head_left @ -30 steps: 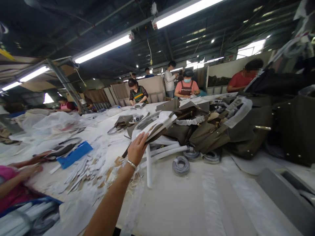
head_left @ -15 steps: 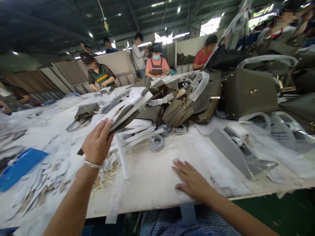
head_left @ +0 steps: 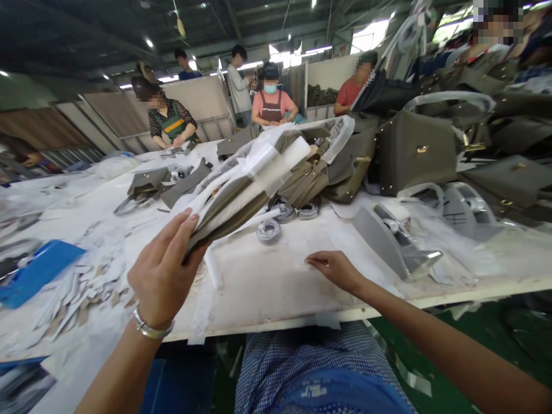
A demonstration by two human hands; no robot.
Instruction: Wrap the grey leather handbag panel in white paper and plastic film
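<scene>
The left hand [head_left: 161,267] clamps a white-wrapped olive piece [head_left: 239,217] between thumb and fingers. The right hand [head_left: 338,269] pinches its fingertips together over the table [head_left: 259,287]; whether they hold anything is unclear.

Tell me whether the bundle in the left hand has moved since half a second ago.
Yes, rightward in the view: the far end of the bundle was left of the grey coil and now extends right of it.

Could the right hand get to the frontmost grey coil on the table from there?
Probably yes: the grey coil lies uncovered, and nothing tall shows between it and the right hand. The olive bundle in the left hand does not cover it.
</scene>
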